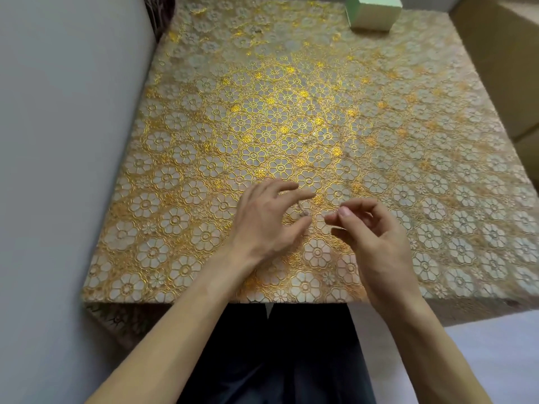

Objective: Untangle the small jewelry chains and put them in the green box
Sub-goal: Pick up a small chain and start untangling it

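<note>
A thin silvery chain (303, 210) lies between my two hands near the table's front edge, hard to make out against the gold flower pattern. My left hand (269, 220) hovers over it with fingers spread and the thumb close to the chain. My right hand (370, 228) pinches thumb and forefinger together just right of the chain, apparently on its fine end; the link itself is too small to see. The green box (372, 13) stands at the table's far edge, right of centre, cut off by the frame's top.
The table (262, 97) is covered by a gold and white flower-patterned cloth. A grey wall (67, 141) runs along its left side. Brown cardboard (501, 68) rises at the right. My dark-trousered lap (285, 360) lies below the front edge.
</note>
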The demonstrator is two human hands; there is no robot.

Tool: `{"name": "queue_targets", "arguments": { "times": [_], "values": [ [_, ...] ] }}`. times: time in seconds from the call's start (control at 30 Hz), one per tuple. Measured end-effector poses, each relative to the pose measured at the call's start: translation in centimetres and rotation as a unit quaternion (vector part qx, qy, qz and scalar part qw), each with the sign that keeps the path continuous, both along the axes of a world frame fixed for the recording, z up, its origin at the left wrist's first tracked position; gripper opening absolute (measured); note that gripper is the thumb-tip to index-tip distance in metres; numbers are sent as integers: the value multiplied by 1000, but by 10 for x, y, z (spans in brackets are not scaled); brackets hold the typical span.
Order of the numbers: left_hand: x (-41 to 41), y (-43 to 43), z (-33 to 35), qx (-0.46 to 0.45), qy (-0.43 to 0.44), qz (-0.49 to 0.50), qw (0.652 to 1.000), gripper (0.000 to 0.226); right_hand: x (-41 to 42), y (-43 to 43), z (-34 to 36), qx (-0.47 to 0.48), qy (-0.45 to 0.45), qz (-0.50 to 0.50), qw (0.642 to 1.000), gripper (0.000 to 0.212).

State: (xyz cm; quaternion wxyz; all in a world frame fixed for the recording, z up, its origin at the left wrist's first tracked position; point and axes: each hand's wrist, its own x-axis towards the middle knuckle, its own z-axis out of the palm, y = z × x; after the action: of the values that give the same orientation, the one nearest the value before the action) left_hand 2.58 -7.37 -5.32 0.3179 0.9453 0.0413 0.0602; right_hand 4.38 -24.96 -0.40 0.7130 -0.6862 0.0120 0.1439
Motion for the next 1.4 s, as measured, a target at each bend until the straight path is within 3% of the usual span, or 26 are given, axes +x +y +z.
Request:
{"name": "queue_targets", "arguments": {
  "times": [0.1,0.33,0.47,0.57,0.63,0.7,0.83,0.97,1.1,1.2,1.27,1.33,1.4],
  "values": [
    [4,-1,-1,-9,-14,-12,1000,19,4,-6,14,4,-20,2,1000,6],
    [4,-6,1,44,1,-24,999,41,9,-14,35,6,-28,34,999,10],
    [5,-14,2,36,-33,-46,998,19,9,-19,39,42,-11,41,998,13],
    [3,-17,1,28,-37,-46,998,14,10,-27,42,85,17,34,996,14],
    [-2,-18,7,-34,-16,-35,999,14,11,-32,42,107,33,21,993,14],
    [-6,-14,18,-154,21,-11,988,11,12,-35,38,115,56,-9,992,15],
    [-13,-2,46,-354,45,-14,934,20,11,-33,21,92,100,-66,989,13],
    [-20,11,73,-395,38,-25,917,15,6,-20,7,91,113,-77,986,10],
    [-24,18,94,-372,68,-44,925,13,1,-7,-6,56,94,-56,992,15],
    [-25,21,107,-313,74,-64,945,13,-3,-4,-16,-101,28,7,994,15],
    [-24,23,113,-273,80,-83,955,11,-8,-3,-17,-217,-60,44,973,15],
    [-23,22,119,-247,93,-93,960,18,-14,0,-9,-221,-127,45,966,18],
    [-22,21,124,-232,105,-101,962,21,-19,2,0,-149,-150,65,975,21]
  ]
}}
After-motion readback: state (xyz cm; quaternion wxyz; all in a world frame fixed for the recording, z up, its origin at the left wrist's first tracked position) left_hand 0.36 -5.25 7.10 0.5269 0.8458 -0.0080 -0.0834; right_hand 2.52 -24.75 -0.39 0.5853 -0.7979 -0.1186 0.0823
